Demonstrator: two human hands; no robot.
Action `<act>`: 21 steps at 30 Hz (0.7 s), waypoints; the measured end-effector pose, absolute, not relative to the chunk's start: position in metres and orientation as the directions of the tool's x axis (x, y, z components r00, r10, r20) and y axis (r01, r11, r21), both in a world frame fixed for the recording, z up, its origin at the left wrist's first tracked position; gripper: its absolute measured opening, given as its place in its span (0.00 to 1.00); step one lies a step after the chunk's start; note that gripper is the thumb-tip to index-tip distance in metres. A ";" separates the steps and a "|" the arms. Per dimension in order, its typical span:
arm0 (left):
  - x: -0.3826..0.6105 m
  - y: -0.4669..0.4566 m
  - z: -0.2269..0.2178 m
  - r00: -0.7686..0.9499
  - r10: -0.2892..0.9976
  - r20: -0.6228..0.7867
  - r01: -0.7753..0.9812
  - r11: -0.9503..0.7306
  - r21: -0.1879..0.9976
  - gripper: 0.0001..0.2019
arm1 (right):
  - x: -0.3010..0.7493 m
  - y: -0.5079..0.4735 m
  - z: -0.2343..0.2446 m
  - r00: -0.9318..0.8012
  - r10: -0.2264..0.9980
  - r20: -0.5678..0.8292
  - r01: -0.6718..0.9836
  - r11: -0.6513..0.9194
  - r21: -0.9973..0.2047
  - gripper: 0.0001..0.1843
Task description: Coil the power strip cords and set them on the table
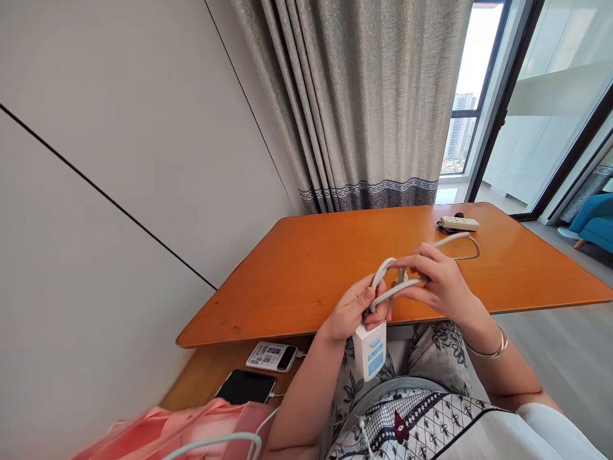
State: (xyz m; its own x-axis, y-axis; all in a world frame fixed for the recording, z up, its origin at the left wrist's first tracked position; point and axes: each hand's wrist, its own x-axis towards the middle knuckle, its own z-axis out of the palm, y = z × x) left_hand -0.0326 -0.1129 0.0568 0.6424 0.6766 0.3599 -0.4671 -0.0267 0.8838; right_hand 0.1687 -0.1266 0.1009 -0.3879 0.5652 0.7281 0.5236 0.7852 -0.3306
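A white power strip [370, 350] with blue sockets hangs below my left hand [353, 308], over my lap. My left hand is closed around the looped white cord [382, 271] near the top of the strip. My right hand [439, 281] pinches the cord just to the right, above the table's near edge. Between the two hands shows a small pale piece that looks like the plug [401, 276], partly hidden by fingers. A loose bend of cord [472, 239] reaches out past my right hand over the tabletop.
The orange-brown wooden table [306, 255] stands before me. At its far right lies another white power strip [458, 223] with a black cord. Lower left, a power bank [271, 356], a dark phone [246, 386] and a pink bag [191, 428] sit beside me. A curtain [383, 96] hangs behind.
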 end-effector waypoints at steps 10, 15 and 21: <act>-0.040 -0.102 0.042 0.718 0.622 0.313 -0.532 0.200 0.823 0.19 | 0.174 -0.105 0.099 -0.414 0.686 0.598 0.438 0.727 -0.530 0.23; -0.060 -0.109 0.039 0.649 0.622 0.438 -0.667 0.187 0.721 0.22 | 0.190 -0.093 0.093 -0.278 0.728 0.626 0.497 0.667 -0.555 0.23; -0.096 -0.120 0.059 0.250 0.827 0.504 -0.846 -0.067 0.529 0.18 | 0.213 -0.067 0.060 0.003 0.785 0.619 0.579 0.503 -0.641 0.31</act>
